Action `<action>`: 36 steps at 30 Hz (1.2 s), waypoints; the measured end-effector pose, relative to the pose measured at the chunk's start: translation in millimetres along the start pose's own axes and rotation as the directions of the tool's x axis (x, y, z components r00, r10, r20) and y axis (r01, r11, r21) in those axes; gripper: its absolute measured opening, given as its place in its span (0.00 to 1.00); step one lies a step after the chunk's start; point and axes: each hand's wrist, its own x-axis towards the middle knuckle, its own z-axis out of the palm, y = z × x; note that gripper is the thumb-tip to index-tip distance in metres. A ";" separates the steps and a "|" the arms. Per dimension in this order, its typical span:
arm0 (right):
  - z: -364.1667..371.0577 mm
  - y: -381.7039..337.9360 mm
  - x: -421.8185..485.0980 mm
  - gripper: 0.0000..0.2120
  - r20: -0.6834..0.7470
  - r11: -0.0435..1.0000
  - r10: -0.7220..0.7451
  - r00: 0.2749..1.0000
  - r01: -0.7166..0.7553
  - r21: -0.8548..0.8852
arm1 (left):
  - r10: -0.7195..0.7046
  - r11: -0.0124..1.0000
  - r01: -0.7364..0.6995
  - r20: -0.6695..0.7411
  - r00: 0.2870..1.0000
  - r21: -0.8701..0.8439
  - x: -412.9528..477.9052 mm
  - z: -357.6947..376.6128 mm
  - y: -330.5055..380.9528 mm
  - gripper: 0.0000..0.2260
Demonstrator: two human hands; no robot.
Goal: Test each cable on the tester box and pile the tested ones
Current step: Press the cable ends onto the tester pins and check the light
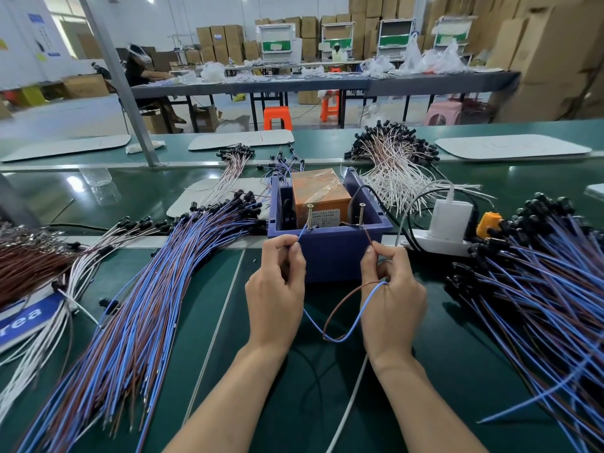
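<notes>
Testing in hand: my left hand (277,289) pinches the cable's (338,340) blue lead at the tester box's (330,256) left screw (309,217), and my right hand (392,299) pinches the brown lead at the right screw (361,214). Next, I judge, hold both tips steady, then pile it with the tested ones, on the left heap (137,305) or the right heap (539,305), I can't tell which.
</notes>
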 end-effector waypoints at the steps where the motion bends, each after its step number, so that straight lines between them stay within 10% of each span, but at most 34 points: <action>1: -0.1 0.1 0.0 0.03 0.001 1.000 0.000 1.000 0.000 0.001 | -0.003 1.000 0.003 0.000 1.000 0.001 0.0 0.0 0.1 0.04; 36: -0.5 2.6 0.5 0.02 0.015 0.999 0.032 0.999 -0.032 0.001 | -0.012 1.000 0.012 -0.022 1.000 -0.008 -0.3 -0.7 -1.5 0.04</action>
